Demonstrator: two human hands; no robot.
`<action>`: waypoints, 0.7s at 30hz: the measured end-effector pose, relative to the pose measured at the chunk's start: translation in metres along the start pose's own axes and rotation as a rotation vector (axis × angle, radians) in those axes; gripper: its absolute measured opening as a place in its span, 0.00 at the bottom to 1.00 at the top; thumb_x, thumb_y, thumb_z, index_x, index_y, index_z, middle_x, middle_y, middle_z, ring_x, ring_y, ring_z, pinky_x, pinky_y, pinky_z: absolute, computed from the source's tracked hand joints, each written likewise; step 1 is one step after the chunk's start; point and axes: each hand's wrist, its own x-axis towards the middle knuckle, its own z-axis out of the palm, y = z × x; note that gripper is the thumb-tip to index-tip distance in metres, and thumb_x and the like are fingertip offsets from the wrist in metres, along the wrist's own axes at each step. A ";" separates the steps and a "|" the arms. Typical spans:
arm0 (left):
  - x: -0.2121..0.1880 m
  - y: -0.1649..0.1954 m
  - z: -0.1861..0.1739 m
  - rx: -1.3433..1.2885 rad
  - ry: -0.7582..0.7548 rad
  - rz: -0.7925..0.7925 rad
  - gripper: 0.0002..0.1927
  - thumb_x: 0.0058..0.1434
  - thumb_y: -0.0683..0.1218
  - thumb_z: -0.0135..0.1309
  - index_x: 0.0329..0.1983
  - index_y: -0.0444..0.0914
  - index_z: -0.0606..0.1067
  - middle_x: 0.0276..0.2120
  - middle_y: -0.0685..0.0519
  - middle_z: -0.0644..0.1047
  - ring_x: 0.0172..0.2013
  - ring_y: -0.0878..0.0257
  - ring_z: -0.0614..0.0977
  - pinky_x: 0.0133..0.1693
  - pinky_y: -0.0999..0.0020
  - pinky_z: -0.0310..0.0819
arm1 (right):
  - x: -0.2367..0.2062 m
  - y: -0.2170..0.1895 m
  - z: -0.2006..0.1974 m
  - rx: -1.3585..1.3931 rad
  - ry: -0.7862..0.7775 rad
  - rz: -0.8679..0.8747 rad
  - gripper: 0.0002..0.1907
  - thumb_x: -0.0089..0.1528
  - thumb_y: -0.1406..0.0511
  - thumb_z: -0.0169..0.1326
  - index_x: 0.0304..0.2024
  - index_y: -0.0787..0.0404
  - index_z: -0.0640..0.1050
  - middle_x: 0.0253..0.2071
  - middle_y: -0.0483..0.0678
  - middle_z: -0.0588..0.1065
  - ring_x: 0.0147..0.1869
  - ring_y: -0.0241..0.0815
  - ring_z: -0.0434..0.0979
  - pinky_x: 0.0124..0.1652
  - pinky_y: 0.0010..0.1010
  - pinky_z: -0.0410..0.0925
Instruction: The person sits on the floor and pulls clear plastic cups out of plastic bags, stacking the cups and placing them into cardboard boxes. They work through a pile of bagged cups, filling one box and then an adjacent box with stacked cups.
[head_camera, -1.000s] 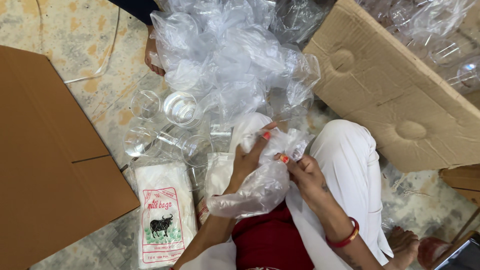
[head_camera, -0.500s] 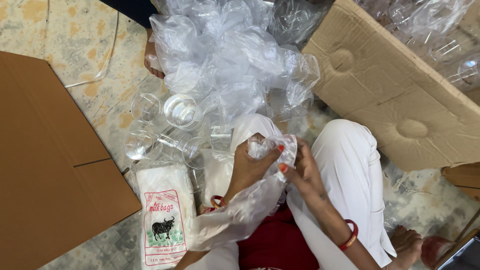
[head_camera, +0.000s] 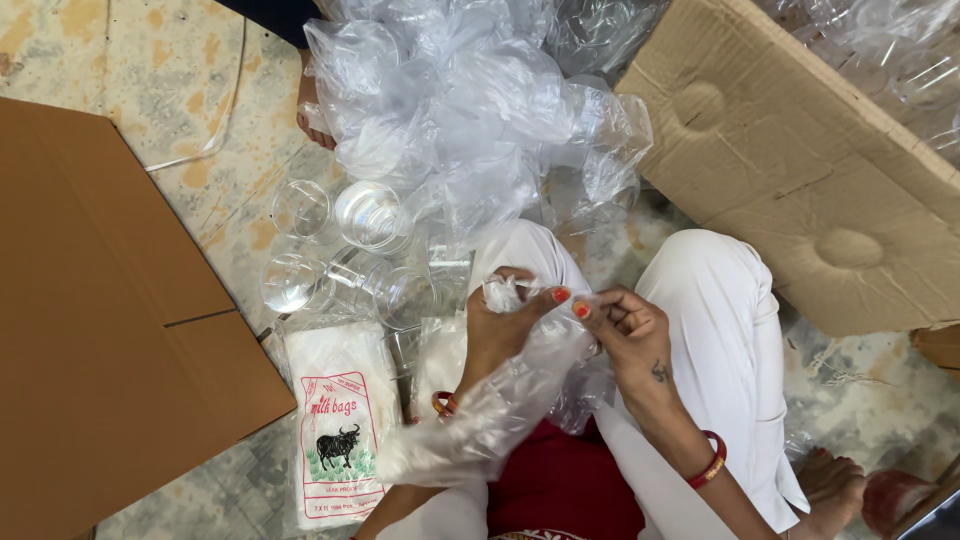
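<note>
A clear plastic bag (head_camera: 500, 410) is held over the lap, just below the white-clad knee (head_camera: 520, 250) taken here as landmark. The left hand (head_camera: 500, 335) is closed around the bag's gathered neck, thumb pressed against the bunched film. The right hand (head_camera: 630, 335) is set just right of it, its thumb and forefinger pinched on the same twisted top, so that the two hands nearly touch. The body of the bag hangs down and to the left of the hands, across a red garment (head_camera: 560, 490).

Left of the knee, several clear plastic jars (head_camera: 370, 215) are lying on the mottled floor. Below these, a flat printed packet of bags (head_camera: 340, 430) is seen. Above the knee, a heap of crumpled clear bags (head_camera: 450, 110) is piled. Flattened brown cardboard (head_camera: 100, 330) is spread far to the left, and a cardboard box (head_camera: 800, 170) stands to the right.
</note>
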 end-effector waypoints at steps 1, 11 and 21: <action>0.000 0.000 -0.001 0.071 0.037 -0.047 0.18 0.56 0.36 0.66 0.49 0.32 0.78 0.32 0.51 0.82 0.32 0.69 0.80 0.35 0.74 0.75 | 0.000 -0.002 0.002 0.011 0.003 0.014 0.07 0.63 0.66 0.61 0.35 0.64 0.79 0.25 0.41 0.74 0.27 0.29 0.67 0.28 0.22 0.63; -0.010 -0.030 -0.018 -0.314 -0.115 -0.185 0.14 0.61 0.43 0.62 0.48 0.31 0.80 0.42 0.50 0.83 0.41 0.66 0.84 0.45 0.71 0.81 | -0.002 0.017 0.003 0.168 -0.024 -0.090 0.13 0.68 0.61 0.58 0.41 0.68 0.82 0.28 0.38 0.73 0.30 0.25 0.63 0.31 0.20 0.58; -0.020 -0.040 -0.040 -0.468 -0.180 -0.143 0.14 0.66 0.46 0.58 0.50 0.31 0.77 0.45 0.46 0.81 0.44 0.62 0.84 0.48 0.66 0.80 | 0.002 0.020 0.010 0.274 -0.031 -0.083 0.10 0.64 0.65 0.59 0.42 0.66 0.79 0.40 0.43 0.80 0.40 0.28 0.77 0.43 0.20 0.70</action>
